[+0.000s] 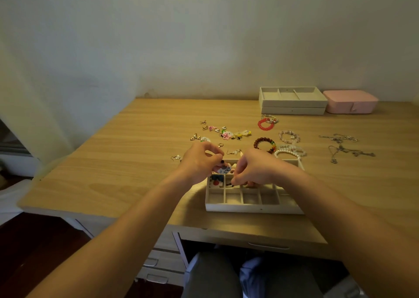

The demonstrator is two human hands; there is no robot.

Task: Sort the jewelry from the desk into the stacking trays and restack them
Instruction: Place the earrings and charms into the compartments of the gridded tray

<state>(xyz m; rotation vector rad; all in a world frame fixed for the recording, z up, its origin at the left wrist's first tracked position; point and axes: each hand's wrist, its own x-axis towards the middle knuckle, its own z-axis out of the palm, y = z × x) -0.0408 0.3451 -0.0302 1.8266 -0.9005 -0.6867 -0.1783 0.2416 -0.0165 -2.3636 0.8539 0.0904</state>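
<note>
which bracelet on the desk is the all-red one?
The red bracelet, farthest back and nearest the stacked trays. The brown bracelet, pale pink bracelet and pearl bracelet lie further forward.

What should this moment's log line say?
left hand: pinches patterned earring | right hand: pinches small piece over gridded tray | bracelets, necklaces: loose on desk | spare trays: stacked behind

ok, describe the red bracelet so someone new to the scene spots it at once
On the wooden desk, find the stacked white trays at the back right. Just in front of them lies the red bracelet. It is the only all-red bead loop; the brown bracelet nearer the person is darker.
</note>
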